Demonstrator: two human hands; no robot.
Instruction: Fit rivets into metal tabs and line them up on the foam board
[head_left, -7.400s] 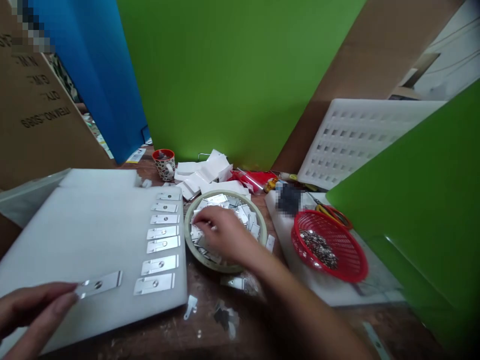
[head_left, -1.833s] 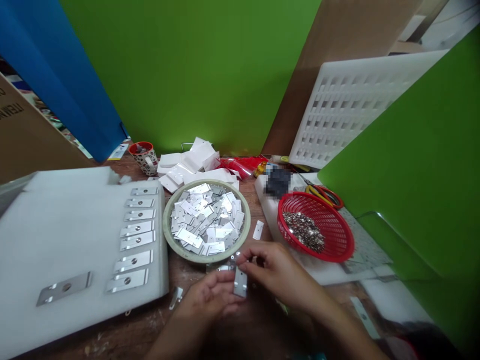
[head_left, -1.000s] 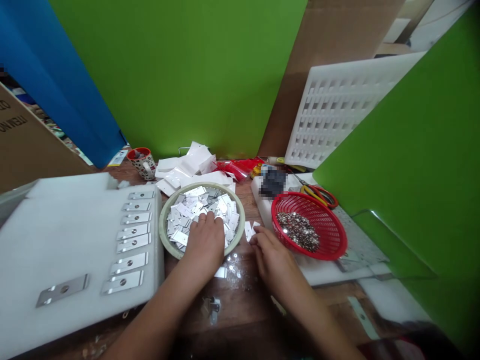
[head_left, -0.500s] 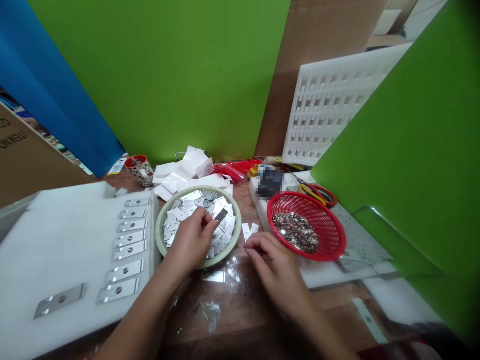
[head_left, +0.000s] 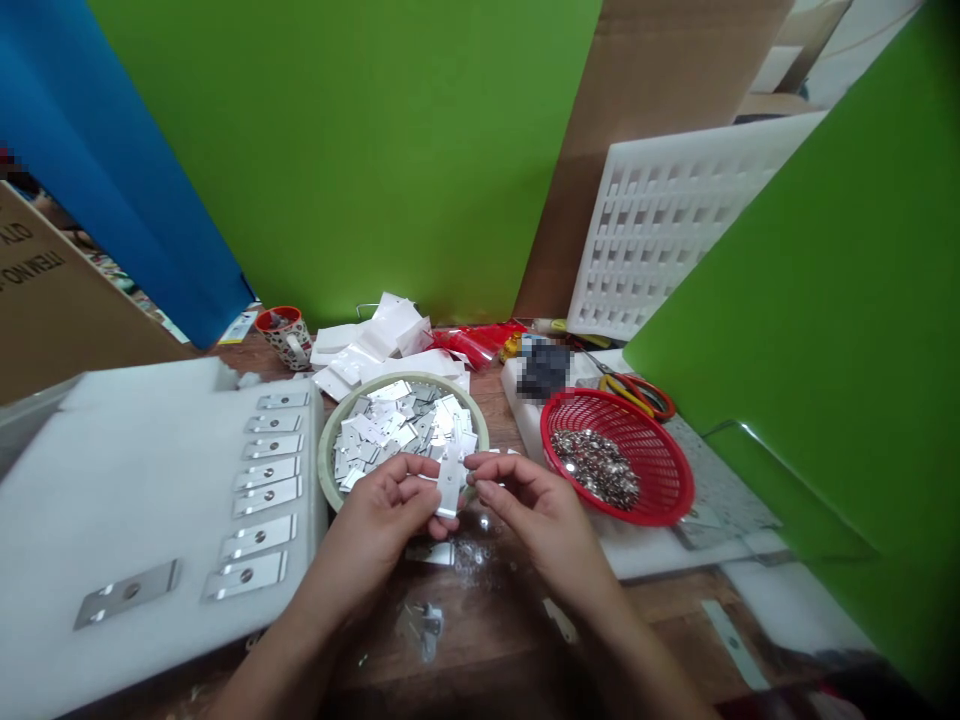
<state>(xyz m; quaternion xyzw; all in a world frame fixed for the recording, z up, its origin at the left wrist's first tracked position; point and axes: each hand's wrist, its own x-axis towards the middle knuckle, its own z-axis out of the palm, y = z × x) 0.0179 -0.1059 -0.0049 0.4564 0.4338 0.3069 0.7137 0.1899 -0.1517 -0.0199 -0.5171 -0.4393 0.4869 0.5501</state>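
Observation:
My left hand [head_left: 379,520] is closed on a small flat metal plate [head_left: 449,484] with a hole in it, held upright over the front rim of a pale green basket [head_left: 327,470]. Loose metal plates [head_left: 397,425] of the same sort fill that basket. Just right of the held plate, my right hand [head_left: 547,515] has its thumb and fingertips pinched together, but anything between them is too small to make out. Beyond this hand stands a red plastic basket [head_left: 667,470] with a heap of small shiny metal parts [head_left: 596,470].
On the left, a white foam block [head_left: 150,440] carries a column of metal plates [head_left: 268,472] with round pieces at their centres. Scissors [head_left: 649,395], a patterned mug [head_left: 289,340] and white packets [head_left: 375,345] are further back. Green panels [head_left: 337,150] stand behind and to the right.
My left hand has come back from above the basket of plates, turning the metal plate upright. My right hand's fingertips have moved slightly left and are now close beside the plate.

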